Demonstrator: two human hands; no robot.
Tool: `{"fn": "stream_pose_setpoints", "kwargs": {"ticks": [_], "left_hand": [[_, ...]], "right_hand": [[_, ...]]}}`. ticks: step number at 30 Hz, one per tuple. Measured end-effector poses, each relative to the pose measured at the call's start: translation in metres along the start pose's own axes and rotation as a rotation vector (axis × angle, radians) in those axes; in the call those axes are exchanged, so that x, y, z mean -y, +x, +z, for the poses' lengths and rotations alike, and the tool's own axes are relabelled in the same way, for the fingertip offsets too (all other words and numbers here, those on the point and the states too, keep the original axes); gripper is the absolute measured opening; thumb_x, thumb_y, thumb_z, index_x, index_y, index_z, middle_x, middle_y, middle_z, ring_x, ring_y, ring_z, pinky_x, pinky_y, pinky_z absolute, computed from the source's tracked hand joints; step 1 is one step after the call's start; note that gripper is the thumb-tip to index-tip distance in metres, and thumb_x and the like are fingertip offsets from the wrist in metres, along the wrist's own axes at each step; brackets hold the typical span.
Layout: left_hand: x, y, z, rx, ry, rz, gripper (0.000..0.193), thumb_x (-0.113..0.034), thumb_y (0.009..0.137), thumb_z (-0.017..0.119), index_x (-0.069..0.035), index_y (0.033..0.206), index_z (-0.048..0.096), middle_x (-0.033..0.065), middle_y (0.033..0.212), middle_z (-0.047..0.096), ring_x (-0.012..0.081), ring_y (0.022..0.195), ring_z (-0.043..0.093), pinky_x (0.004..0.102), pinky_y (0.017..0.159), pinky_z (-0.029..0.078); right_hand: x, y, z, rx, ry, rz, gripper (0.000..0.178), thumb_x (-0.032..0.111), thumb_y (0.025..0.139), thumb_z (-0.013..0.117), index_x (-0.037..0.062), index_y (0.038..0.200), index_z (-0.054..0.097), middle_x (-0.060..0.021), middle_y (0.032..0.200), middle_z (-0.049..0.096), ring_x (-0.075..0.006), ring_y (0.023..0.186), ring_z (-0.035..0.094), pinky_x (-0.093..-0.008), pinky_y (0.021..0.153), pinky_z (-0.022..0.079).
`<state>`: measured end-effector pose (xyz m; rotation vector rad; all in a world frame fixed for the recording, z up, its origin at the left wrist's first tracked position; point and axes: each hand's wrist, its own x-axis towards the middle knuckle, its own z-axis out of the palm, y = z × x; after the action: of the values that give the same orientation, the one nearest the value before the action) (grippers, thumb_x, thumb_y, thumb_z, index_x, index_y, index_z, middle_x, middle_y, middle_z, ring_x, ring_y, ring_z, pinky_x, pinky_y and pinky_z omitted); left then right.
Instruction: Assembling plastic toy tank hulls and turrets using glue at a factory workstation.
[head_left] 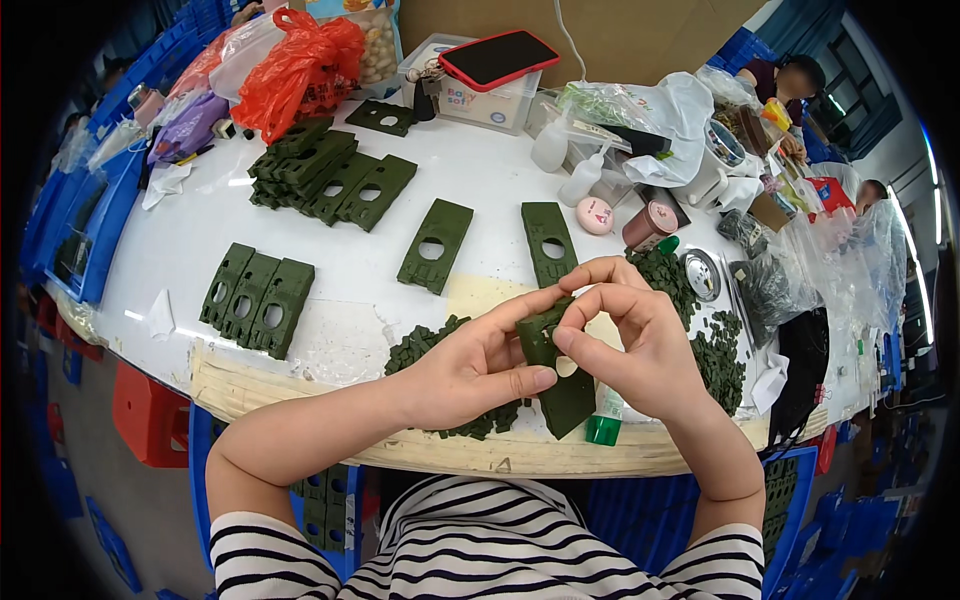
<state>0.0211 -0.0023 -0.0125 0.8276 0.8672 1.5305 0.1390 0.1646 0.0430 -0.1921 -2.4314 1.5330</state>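
A dark green rectangular plate with a round hole is tilted above the table's front edge. My left hand grips it from the left, thumb along its face and fingers behind. My right hand is closed in a pinch at the plate's upper part, thumb and fingertips together; whatever lies between them is too small or hidden to name. Below and left of the hands is a heap of small green pieces. A tube with a green cap lies just right of the held plate. Two similar plates, one left and one right, lie beyond my hands.
More green plates stand in a row and in a stack at left. Loose green pieces lie right, near a round metal lid. White squeeze bottles, a red-cased phone and plastic bags are farther back.
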Motion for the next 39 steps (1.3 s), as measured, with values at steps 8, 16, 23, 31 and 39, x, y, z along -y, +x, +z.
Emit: {"fn": "stream_pose_setpoints", "kwargs": {"ticks": [8,16,23,31,39], "left_hand": [[0.0039,0.0011,0.0009,-0.023,0.012,0.042,0.072,-0.002,0.094,0.059,-0.003,0.153,0.017,0.0112,0.142,0.042,0.0182,0.128,0.045,0.0337,0.104,0.041],[0.004,0.001,0.0002,-0.027,0.032,0.043,0.072,-0.002,0.094,0.06,-0.003,0.153,0.018,0.0102,0.142,0.042,0.0171,0.127,0.045,0.033,0.103,0.042],[0.0036,0.0011,0.0018,-0.028,0.029,0.079,0.071,-0.002,0.095,0.058,-0.002,0.153,0.018,0.01,0.143,0.041,0.017,0.128,0.044,0.0333,0.104,0.041],[0.004,0.0007,0.0017,-0.03,0.052,0.075,0.072,-0.001,0.094,0.059,-0.001,0.153,0.017,0.0114,0.143,0.04,0.0174,0.129,0.043,0.035,0.107,0.038],[0.0058,0.0016,0.0021,-0.026,0.042,0.096,0.072,-0.001,0.094,0.059,-0.001,0.153,0.017,0.0114,0.143,0.039,0.0172,0.13,0.041,0.0342,0.108,0.037]], "right_hand": [[0.0001,0.0016,0.0027,-0.014,-0.049,-0.031,0.01,0.014,0.075,0.073,0.0054,0.078,0.07,-0.0125,0.108,0.059,-0.0236,0.105,0.054,-0.0362,0.094,0.04],[-0.0043,0.0019,0.0041,-0.024,-0.073,-0.065,0.01,0.013,0.074,0.073,0.005,0.077,0.069,-0.0127,0.107,0.06,-0.0248,0.104,0.055,-0.0369,0.094,0.041],[-0.0041,0.002,0.0063,-0.04,-0.079,-0.067,0.01,0.012,0.074,0.073,0.0044,0.077,0.067,-0.0125,0.106,0.059,-0.025,0.104,0.056,-0.0371,0.092,0.042],[-0.0044,0.0022,0.0053,-0.04,-0.108,-0.082,0.011,0.011,0.074,0.074,0.0045,0.076,0.066,-0.0126,0.106,0.059,-0.0245,0.104,0.057,-0.0362,0.091,0.044],[-0.0058,0.0014,0.0055,-0.045,-0.105,-0.101,0.011,0.01,0.074,0.074,0.0043,0.076,0.065,-0.013,0.106,0.059,-0.0242,0.102,0.058,-0.0356,0.09,0.044]]}}
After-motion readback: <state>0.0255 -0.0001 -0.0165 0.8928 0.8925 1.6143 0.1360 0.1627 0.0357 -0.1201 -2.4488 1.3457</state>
